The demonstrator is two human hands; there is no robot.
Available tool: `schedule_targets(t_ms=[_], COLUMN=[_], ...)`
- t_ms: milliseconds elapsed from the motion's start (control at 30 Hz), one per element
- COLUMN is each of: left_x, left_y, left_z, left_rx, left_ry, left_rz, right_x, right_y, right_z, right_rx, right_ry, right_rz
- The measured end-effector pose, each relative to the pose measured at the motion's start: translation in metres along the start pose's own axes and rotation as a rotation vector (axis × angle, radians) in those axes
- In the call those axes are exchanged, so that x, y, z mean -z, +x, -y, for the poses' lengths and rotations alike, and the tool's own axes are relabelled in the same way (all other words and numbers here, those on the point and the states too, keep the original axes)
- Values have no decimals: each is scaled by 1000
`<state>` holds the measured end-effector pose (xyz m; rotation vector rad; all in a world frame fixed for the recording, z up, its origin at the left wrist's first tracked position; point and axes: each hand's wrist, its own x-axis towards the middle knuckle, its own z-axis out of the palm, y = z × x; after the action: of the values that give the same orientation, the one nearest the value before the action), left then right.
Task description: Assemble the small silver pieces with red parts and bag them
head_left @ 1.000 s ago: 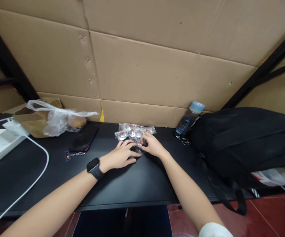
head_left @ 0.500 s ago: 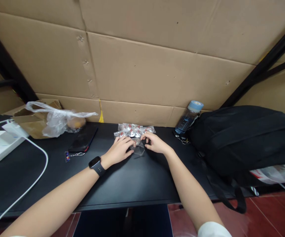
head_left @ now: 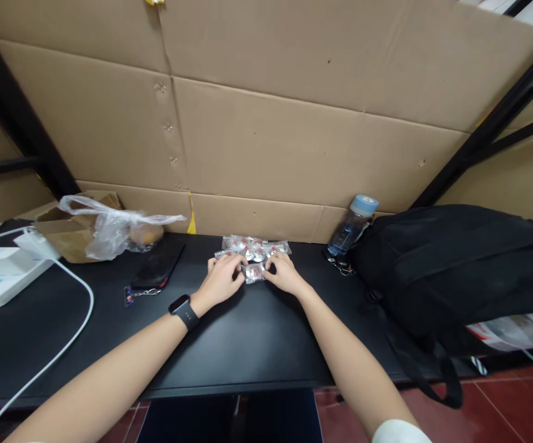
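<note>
Between my hands, close to the black tabletop, is a small clear plastic packet (head_left: 254,273) with a silvery, red-marked item inside. My left hand (head_left: 221,277), with a black watch on its wrist, has thumb and index finger curled at the packet's left edge. At the right edge, thumb and index finger of my right hand (head_left: 285,274) pinch the plastic. Just behind lies a pile of similar packets (head_left: 248,245), several of them, silver with red spots. My fingers hide the near side of the pile in part.
To the left are a black phone-like object (head_left: 158,266) with a keychain, a tied plastic bag (head_left: 109,237), an opened cardboard box (head_left: 66,237) and a white power strip (head_left: 17,271) with a cable. A blue-capped bottle (head_left: 352,227) and black backpack (head_left: 451,271) stand right. Cardboard (head_left: 266,154) walls the back.
The clear plastic between my hands now lies flatter, with its silver and red content showing. My right hand has come lower and closer to it. The view has shifted slightly upward.
</note>
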<state>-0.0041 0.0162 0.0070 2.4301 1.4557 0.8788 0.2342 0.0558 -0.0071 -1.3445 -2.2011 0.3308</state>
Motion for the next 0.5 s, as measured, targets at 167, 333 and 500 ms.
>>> schedule_targets(t_ms=[167,333,500], left_x=[0,-6,-6], left_y=[-5,-6,1], left_z=[-7,-2,8], left_rx=[-244,-196,-82], left_ry=[122,156,42], left_rz=[73,61,39], right_x=[12,18,20], right_y=[-3,-5,-3], right_z=[10,14,18], right_rx=[166,226,220], right_ry=[34,72,237], right_rz=[58,192,176])
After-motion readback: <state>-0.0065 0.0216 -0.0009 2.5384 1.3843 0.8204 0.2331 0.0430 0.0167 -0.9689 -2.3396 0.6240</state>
